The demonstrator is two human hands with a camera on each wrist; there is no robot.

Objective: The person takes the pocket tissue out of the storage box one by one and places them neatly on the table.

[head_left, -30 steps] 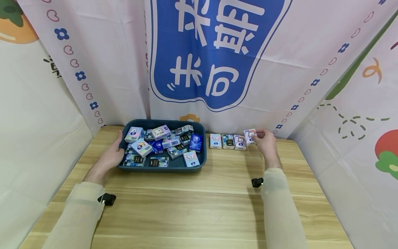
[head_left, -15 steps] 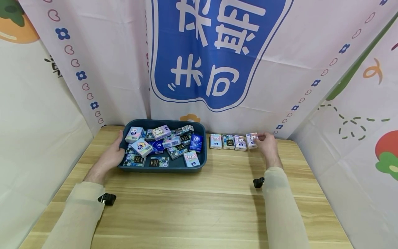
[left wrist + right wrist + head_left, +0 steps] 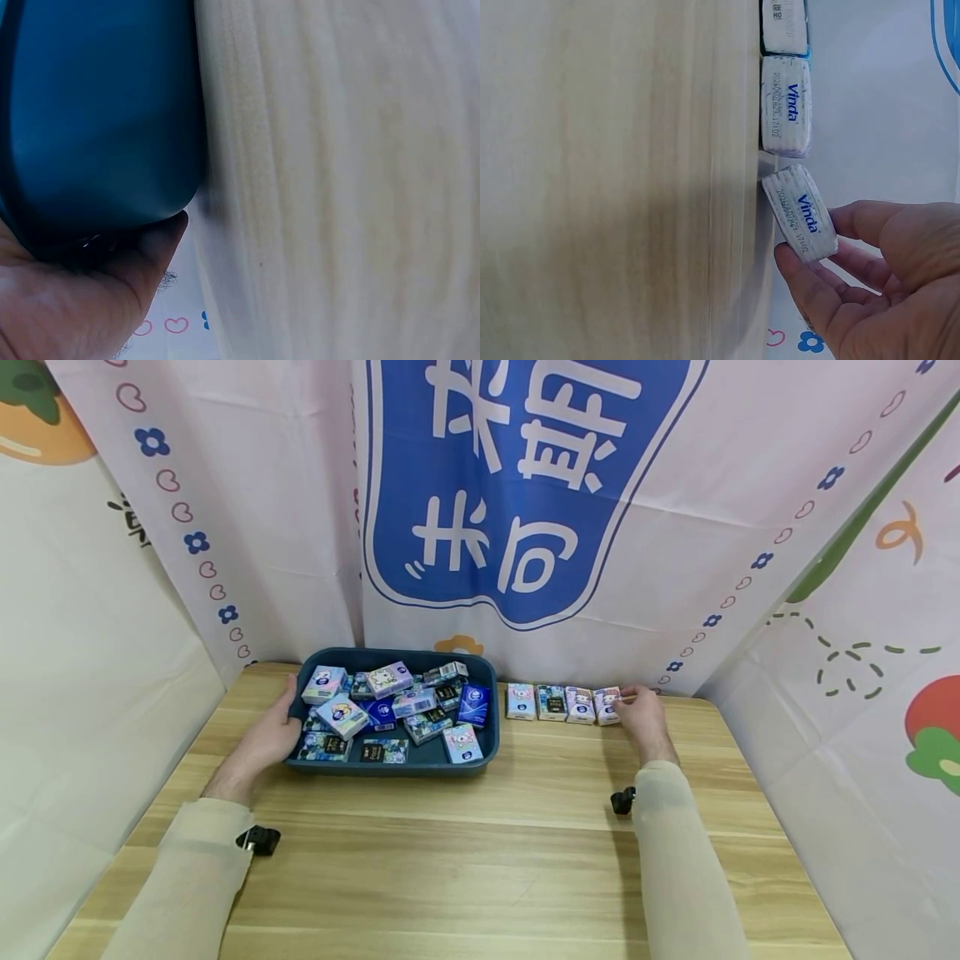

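Observation:
At the right end of a row, my right hand (image 3: 642,717) pinches a small white-and-purple Vinda tissue pack (image 3: 802,214) between thumb and fingers. In the right wrist view this pack tilts, with a narrow gap to the neighbouring tissue pack (image 3: 786,106). The row's others are a pale blue pack (image 3: 521,701), a dark floral pack (image 3: 551,702) and a purple one (image 3: 580,704). My left hand (image 3: 264,737) grips the left end of a dark teal tray (image 3: 405,769); its fingers at the tray's wall are partly hidden in the left wrist view.
Heaped in the tray are several tissue packs, among them a blue pack (image 3: 472,704) and a pale one (image 3: 462,742). The wooden table (image 3: 450,860) meets a printed cloth (image 3: 300,527) behind, with more cloth at both sides.
My right hand has lowered the purple tissue pack onto the table and brought it up beside the row's end. The left hand and tray have stayed put.

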